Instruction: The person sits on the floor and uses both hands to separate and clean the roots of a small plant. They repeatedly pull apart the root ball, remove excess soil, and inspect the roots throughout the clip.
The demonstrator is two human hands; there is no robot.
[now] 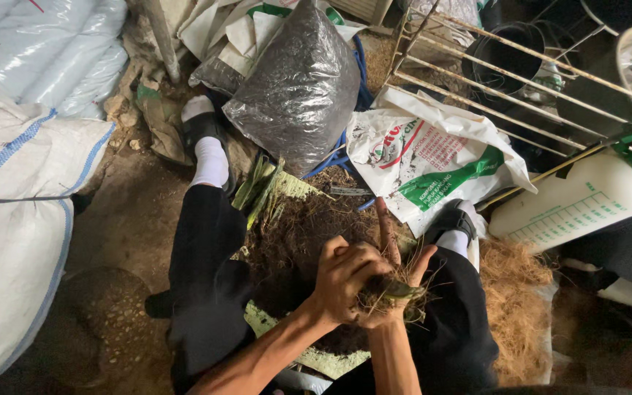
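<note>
Clasped between both hands is a small plant (396, 291) with a tangle of brown roots and a bit of green stem. It is held low in the view, just above the person's lap and over a heap of dark fibre (298, 234). The left hand (345, 281) is closed around the root clump from the left, its fingers curled tightly and soiled. The right hand (396, 256) is pressed against the same clump from behind, with its index finger held straight up and its thumb stretched out to the right; the other fingers are hidden by roots and by the left hand, so how tightly they close cannot be told.

The heap of fibre is spread on a pale sack between the two legs, which are clad in black trousers (206, 285) and white socks (210, 162). Green leaves (257, 186) lie at the heap's upper left edge. Beyond the heap, a grey plastic bag (298, 88) filled with dark material is propped upright, and a printed white bag (433, 157) lies to its right, near the right foot. A large white sack (16, 219) with blue stripes is seen at the left edge. Coconut husk (513, 300) is piled to the right of the right leg. A white sprayer tank (576, 205) lies at the right, below a metal rack (506, 80).
</note>
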